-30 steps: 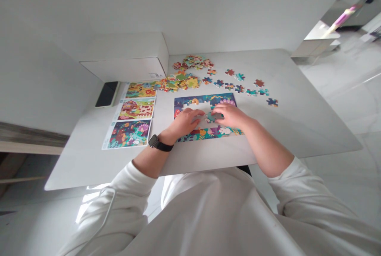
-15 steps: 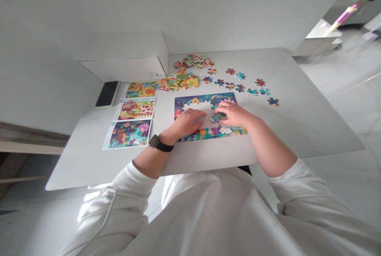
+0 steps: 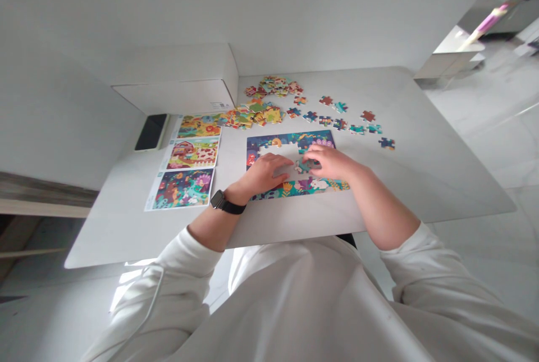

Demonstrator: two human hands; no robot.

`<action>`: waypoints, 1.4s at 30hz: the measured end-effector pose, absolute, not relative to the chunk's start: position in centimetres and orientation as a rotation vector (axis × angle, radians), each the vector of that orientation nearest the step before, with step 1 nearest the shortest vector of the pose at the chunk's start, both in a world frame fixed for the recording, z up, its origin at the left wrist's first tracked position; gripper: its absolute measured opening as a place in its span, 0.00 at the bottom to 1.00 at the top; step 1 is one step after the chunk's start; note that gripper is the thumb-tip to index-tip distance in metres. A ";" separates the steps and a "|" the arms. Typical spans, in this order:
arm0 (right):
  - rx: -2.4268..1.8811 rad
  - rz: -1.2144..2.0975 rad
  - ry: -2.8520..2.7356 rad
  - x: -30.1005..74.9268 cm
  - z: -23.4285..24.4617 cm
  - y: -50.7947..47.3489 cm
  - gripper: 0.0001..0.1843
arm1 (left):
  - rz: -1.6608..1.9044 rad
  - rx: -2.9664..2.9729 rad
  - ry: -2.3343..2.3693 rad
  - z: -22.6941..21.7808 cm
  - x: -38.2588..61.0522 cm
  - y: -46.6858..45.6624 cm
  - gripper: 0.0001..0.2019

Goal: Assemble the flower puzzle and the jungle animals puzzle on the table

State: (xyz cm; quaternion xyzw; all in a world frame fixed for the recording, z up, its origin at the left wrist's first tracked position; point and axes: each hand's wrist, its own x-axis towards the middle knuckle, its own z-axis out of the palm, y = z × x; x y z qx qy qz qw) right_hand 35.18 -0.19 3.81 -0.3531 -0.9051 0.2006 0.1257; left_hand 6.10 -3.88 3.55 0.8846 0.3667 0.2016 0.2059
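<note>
A half-built colourful jigsaw puzzle (image 3: 290, 141) lies on the white table (image 3: 404, 182), with a bare gap in its middle. My right hand (image 3: 330, 161) rests over the gap, fingers curled on a teal puzzle piece (image 3: 302, 167) pressed against the puzzle. My left hand (image 3: 265, 173), with a black watch on the wrist, lies flat on the puzzle's left part, fingers stretched toward the gap.
Loose puzzle pieces (image 3: 339, 123) are scattered behind the puzzle, with two heaps (image 3: 252, 115) further left. Three picture cards (image 3: 191, 154) lie at the left, a black phone (image 3: 151, 132) beyond them, and a white box (image 3: 177, 78) at the back.
My right hand shifted the teal piece slightly right and up within the gap. The left hand stayed almost still.
</note>
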 end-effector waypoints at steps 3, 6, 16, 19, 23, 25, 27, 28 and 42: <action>-1.020 0.583 -2.643 35.1 3.8 -0.2 0.15 | 0.573 2.466 1.010 3.4 6.1 -3.8 0.18; -1.010 0.570 -2.653 35.0 3.9 -0.1 0.15 | 0.583 2.468 1.009 3.3 6.0 -3.7 0.18; -1.024 0.533 -2.631 34.6 3.9 -0.4 0.13 | 0.694 2.313 1.321 3.5 5.7 -3.4 0.26; -1.021 0.528 -2.631 34.6 3.9 -0.3 0.13 | 0.757 2.224 1.451 3.9 5.2 -3.3 0.24; -1.026 0.530 -2.623 34.5 3.8 -0.3 0.13 | 0.798 2.168 1.516 4.5 5.2 -3.6 0.20; -1.027 0.533 -2.621 34.5 3.8 -0.3 0.13 | 0.808 2.156 1.519 4.7 5.3 -3.7 0.18; -1.029 0.540 -2.619 34.5 3.8 -0.3 0.13 | 0.814 2.155 1.512 4.8 5.4 -3.7 0.18; -1.031 0.546 -2.617 34.5 3.8 -0.3 0.13 | 0.819 2.156 1.508 4.8 5.4 -3.6 0.18; -1.093 0.592 -2.492 34.0 4.7 -0.8 0.13 | 1.018 2.142 1.473 4.2 4.8 -3.0 0.23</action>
